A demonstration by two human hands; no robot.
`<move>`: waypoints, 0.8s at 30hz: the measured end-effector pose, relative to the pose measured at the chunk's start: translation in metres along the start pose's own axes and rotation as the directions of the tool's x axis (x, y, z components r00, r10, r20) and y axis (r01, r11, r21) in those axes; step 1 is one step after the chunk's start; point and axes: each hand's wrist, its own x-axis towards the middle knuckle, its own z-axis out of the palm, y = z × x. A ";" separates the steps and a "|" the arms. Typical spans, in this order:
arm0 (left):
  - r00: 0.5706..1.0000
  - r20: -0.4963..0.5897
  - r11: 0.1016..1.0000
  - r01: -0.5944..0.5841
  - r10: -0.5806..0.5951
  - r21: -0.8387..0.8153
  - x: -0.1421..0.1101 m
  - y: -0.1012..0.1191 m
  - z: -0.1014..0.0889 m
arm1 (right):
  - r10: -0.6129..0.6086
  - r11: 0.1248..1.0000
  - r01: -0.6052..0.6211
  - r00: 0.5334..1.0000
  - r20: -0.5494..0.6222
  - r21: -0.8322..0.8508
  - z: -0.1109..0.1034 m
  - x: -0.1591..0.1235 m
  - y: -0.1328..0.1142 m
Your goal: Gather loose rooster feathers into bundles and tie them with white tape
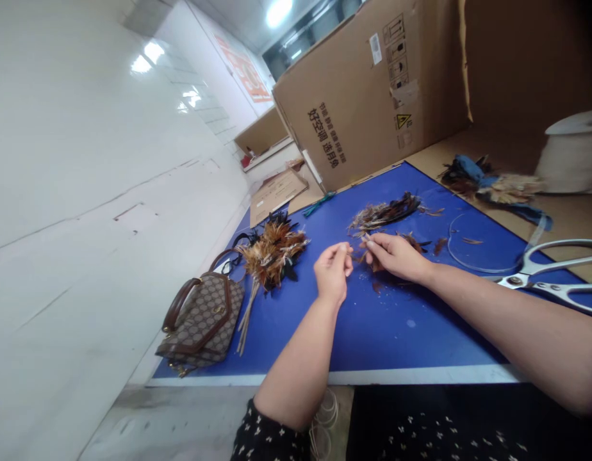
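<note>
- The left hand (333,267) has its thumb and fingers pinched together above the blue table (373,346); whether something thin sits between them is too small to tell.
- The right hand (392,255), just beside it, is pinched too — again, I can't make out what, if anything, it grips.
- Loose brown feathers (414,242) lie under and beside the right hand, with a darker feather bundle (387,214) just beyond; a sweep of that wrist could scatter or bend them.
- A light pinch could let a feather slip, since the pieces look thin and slick.
- The scissors (517,280) lie close to the right forearm; drawing that elbow back carelessly could knock them or bring skin against a blade.
- The clear strip (450,246) curls near the scissors and might snag on them if pulled.
- The large feather bunch (274,253) spreads beside the handbag (202,326) — shifting the bag could crush its plumes.
</note>
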 end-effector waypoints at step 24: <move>0.986 0.132 0.992 0.092 -0.104 0.091 -0.010 -0.009 0.003 | 0.023 0.996 -0.046 0.955 0.295 0.073 -0.001 -0.007 -0.008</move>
